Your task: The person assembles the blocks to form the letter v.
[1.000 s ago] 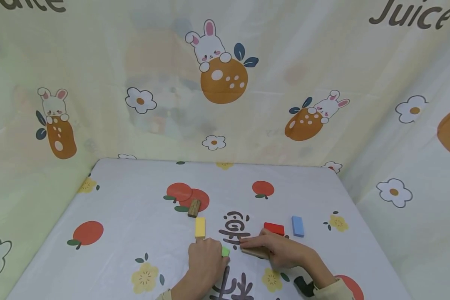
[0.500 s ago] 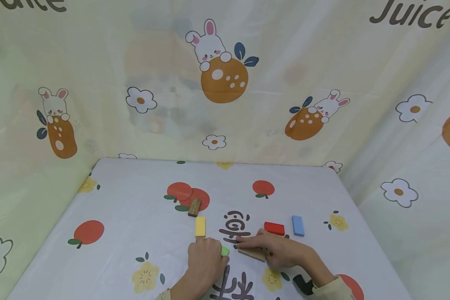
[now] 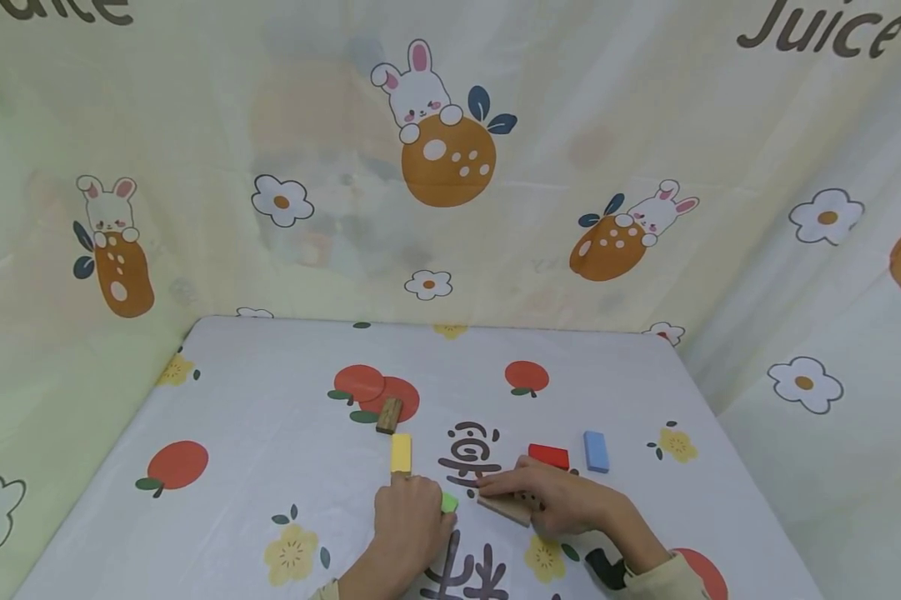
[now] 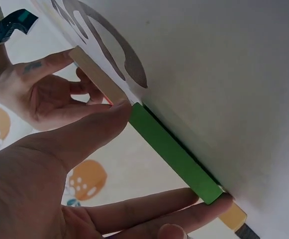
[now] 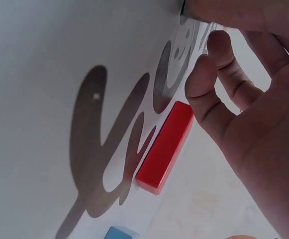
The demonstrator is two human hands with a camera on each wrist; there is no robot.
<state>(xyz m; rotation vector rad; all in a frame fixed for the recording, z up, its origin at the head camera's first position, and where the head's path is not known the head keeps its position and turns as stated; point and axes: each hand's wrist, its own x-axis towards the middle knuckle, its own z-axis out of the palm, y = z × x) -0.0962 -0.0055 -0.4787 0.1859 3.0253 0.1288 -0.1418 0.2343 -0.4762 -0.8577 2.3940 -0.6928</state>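
My left hand [image 3: 412, 518] pinches a green block [image 4: 176, 152] lengthwise between thumb and fingertips, close over the tabletop. In the head view that hand hides most of the green block. To its right, my right hand [image 3: 570, 500] holds a plain tan wooden block [image 3: 504, 509], index finger at one end and thumb near the other. This tan block nearly lines up with the green one in the left wrist view. A yellow block [image 3: 401, 454] lies just beyond my left fingers, and a dark brown block [image 3: 389, 415] sits behind it, slightly tilted.
Past my right hand lies a red block [image 3: 548, 456], with a blue block [image 3: 596, 452] farther right. The white tablecloth [image 3: 270, 483] carries printed fruit, flowers and dark lettering. A printed curtain [image 3: 330, 250] rises behind the table and along both sides.
The tan block has turned slightly and shifted a little left in my right hand. My left hand stays almost where it was, and the other blocks have not moved.
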